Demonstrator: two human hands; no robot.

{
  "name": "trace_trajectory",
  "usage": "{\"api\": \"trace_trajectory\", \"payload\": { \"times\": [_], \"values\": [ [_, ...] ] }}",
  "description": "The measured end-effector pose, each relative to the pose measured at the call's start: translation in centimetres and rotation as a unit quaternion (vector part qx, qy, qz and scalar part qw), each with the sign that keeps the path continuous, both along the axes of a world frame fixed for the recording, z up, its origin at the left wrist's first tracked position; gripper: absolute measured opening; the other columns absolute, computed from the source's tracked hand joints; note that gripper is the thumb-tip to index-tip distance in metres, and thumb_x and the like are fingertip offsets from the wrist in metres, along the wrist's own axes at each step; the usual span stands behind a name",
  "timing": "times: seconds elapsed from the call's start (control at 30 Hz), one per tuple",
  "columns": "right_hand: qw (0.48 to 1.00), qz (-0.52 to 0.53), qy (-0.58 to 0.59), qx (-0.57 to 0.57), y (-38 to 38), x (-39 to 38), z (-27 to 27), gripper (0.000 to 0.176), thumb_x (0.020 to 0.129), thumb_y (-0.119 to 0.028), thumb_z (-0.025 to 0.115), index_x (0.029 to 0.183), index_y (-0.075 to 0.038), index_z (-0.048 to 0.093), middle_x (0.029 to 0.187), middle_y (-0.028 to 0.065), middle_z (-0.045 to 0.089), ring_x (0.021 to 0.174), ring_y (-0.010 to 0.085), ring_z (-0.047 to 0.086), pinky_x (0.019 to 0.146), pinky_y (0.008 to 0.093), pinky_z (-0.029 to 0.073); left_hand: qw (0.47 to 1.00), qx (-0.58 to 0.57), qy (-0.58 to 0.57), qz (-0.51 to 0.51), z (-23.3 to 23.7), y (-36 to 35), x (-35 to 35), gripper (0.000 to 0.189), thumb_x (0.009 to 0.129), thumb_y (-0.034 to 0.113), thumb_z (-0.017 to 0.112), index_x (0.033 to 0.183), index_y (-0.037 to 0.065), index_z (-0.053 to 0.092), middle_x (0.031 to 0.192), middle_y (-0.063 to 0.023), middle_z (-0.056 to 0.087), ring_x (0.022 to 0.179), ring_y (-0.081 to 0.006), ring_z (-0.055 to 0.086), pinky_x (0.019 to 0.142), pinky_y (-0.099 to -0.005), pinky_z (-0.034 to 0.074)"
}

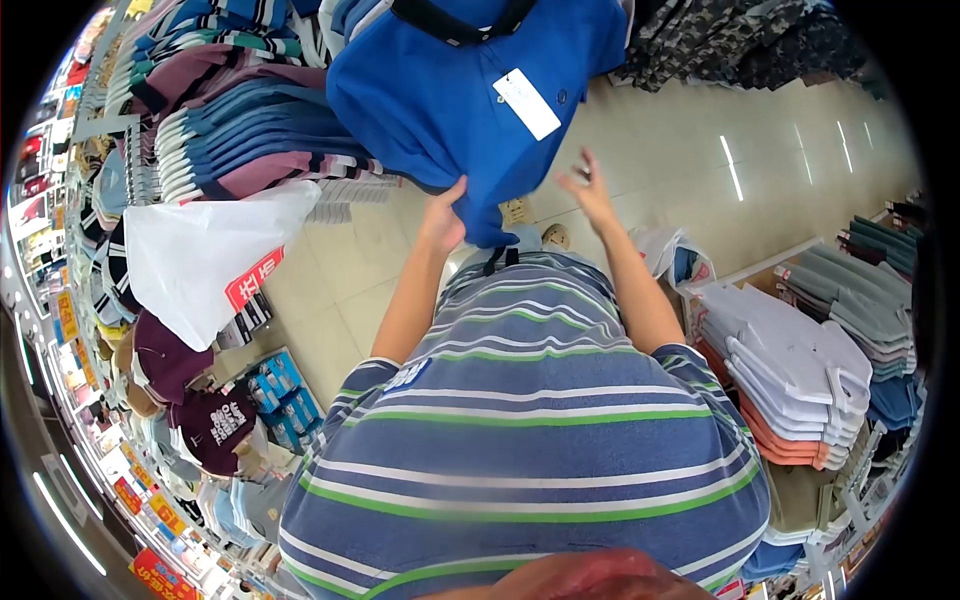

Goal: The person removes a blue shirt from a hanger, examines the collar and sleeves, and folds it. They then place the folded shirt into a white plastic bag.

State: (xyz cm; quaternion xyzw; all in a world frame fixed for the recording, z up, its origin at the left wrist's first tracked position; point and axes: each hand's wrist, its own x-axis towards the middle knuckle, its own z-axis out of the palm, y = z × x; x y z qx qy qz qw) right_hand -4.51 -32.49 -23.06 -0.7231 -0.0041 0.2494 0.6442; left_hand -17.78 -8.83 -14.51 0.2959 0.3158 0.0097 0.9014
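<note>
At the top centre of the view, a blue shirt [440, 110] hangs in front of the wearer, with its dark collar [465, 28] at the upper edge. 1 white tag [527, 104] lies tilted on the front of the fabric, just beside 1 round dark button [562, 97].

Left hand [442, 218]: grasping. The thumb lies on the front of the blue shirt at its lower left part, and the cloth is pinched there; the other fingers are partly hidden. Right hand [590, 190]: released. Its fingers are spread and bent, just beside the right edge of the blue shirt and apart from it. Of the 2 hands, only the left is in contact with the garment.

To the left of the blue shirt, pink, blue and striped shirts [265, 125] hang in a close row. Below this row is a white plastic sheet [200, 260] with 1 red label [255, 280]. To the upper right, camouflage garments [740, 45] hang above the pale tiled floor [670, 150]. To the lower right, white shirts [785, 350] overlap in layers, with orange garments [785, 440] beneath them.
</note>
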Motion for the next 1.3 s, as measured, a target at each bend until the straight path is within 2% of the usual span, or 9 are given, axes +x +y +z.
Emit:
{"api": "trace_trajectory", "payload": {
  "times": [0.07, 0.2, 0.23, 0.3, 0.37, 0.47, 0.67, 0.87, 1.3],
  "values": [
    [0.999, -0.011, 0.019, 0.033, -0.5, 3.3, -0.4, 0.107, 0.077, -0.04, 0.083, 0.156, -0.006, 0.019, 0.157, 0.0194, 0.029, 0.139, 0.031, 0.037, 0.106, 0.0436, 0.04, 0.999, 0.031, -0.004, -0.017, 0.2, 1.0, -0.5, 0.047, 0.101, 0.027, 0.055, 0.136, -0.003, 0.05, 0.131, -0.019, 0.06, 0.122, -0.0322, 0.057, 0.108, -0.0465, 0.045],
    [0.962, 0.071, 0.181, 0.19, 0.0, 7.8, 0.8, 0.122, 0.078, -0.047, 0.081, 0.159, -0.005, 0.0, 0.165, 0.0172, 0.012, 0.149, 0.033, 0.022, 0.117, 0.0456, 0.026, 0.954, -0.246, -0.15, -0.083, -0.9, 2.6, -0.6, 0.058, 0.098, 0.036, 0.061, 0.14, -0.002, 0.047, 0.138, -0.0208, 0.056, 0.13, -0.0335, 0.053, 0.107, -0.0504, 0.046],
    [0.935, 0.099, 0.218, 0.262, 0.7, 8.1, 1.1, 0.098, 0.084, -0.042, 0.077, 0.156, -0.004, 0.022, 0.158, 0.015, 0.032, 0.143, 0.0322, 0.034, 0.116, 0.0443, 0.03, 0.959, -0.222, -0.151, -0.089, -0.7, 2.2, -0.4, 0.06, 0.096, 0.032, 0.065, 0.141, -0.002, 0.045, 0.14, -0.0202, 0.053, 0.13, -0.0327, 0.053, 0.107, -0.0499, 0.047],
    [0.922, 0.149, 0.259, 0.245, 1.9, 7.7, 1.4, 0.091, 0.085, -0.04, 0.077, 0.153, -0.004, 0.028, 0.154, 0.0134, 0.039, 0.141, 0.0302, 0.038, 0.115, 0.0434, 0.032, 0.964, -0.198, -0.151, -0.095, 0.8, 1.1, 0.3, 0.063, 0.094, 0.029, 0.069, 0.142, -0.002, 0.043, 0.142, -0.0195, 0.051, 0.13, -0.0319, 0.052, 0.106, -0.0494, 0.047],
    [0.906, 0.225, 0.285, 0.219, 3.3, 6.4, 1.6, 0.073, 0.087, -0.032, 0.076, 0.146, -0.004, 0.043, 0.143, 0.01, 0.053, 0.133, 0.0253, 0.048, 0.114, 0.042, 0.035, 0.981, 0.115, -0.046, -0.151, 3.6, -0.3, 1.8, 0.072, 0.088, 0.019, 0.076, 0.146, -0.003, 0.038, 0.144, -0.0161, 0.048, 0.129, -0.0294, 0.052, 0.108, -0.0469, 0.044],
    [0.923, 0.257, 0.252, 0.135, 4.4, 2.8, 4.5, 0.09, 0.08, -0.038, 0.083, 0.148, 0.001, 0.039, 0.147, 0.0139, 0.049, 0.134, 0.0265, 0.046, 0.114, 0.0399, 0.034, 0.983, 0.087, 0.031, -0.158, 3.8, 0.2, 3.3, 0.077, 0.085, 0.014, 0.08, 0.146, -0.005, 0.036, 0.142, -0.0167, 0.049, 0.13, -0.0285, 0.049, 0.108, -0.0437, 0.043],
    [0.958, 0.18, 0.21, 0.075, 3.7, 0.7, 6.0, 0.084, 0.091, -0.049, 0.069, 0.147, 0.005, 0.038, 0.145, 0.0176, 0.048, 0.129, 0.0268, 0.05, 0.11, 0.0365, 0.038, 0.997, 0.036, -0.007, -0.062, 1.6, 0.9, 4.2, 0.08, 0.085, 0.017, 0.081, 0.145, -0.008, 0.035, 0.143, -0.0168, 0.049, 0.132, -0.0286, 0.047, 0.112, -0.0409, 0.037],
    [0.979, 0.043, 0.164, 0.115, 5.1, 1.2, 11.5, 0.077, 0.095, -0.05, 0.064, 0.144, 0.005, 0.042, 0.139, 0.0155, 0.054, 0.126, 0.025, 0.051, 0.107, 0.0349, 0.04, 0.931, 0.22, -0.054, -0.288, 3.3, 0.1, 7.4, 0.088, 0.078, 0.02, 0.086, 0.146, -0.007, 0.037, 0.144, -0.0159, 0.047, 0.13, -0.0252, 0.048, 0.109, -0.0354, 0.039],
    [0.99, -0.126, 0.004, 0.059, 3.3, 3.6, 10.1, 0.058, 0.096, -0.045, 0.065, 0.124, 0.006, 0.062, 0.118, 0.0113, 0.067, 0.106, 0.018, 0.061, 0.096, 0.0314, 0.046, 0.985, 0.102, -0.006, -0.142, 3.3, 0.9, 8.0, 0.07, 0.08, 0.011, 0.076, 0.14, -0.005, 0.044, 0.131, -0.014, 0.055, 0.118, -0.0245, 0.053, 0.105, -0.0348, 0.041]
  ]
}}
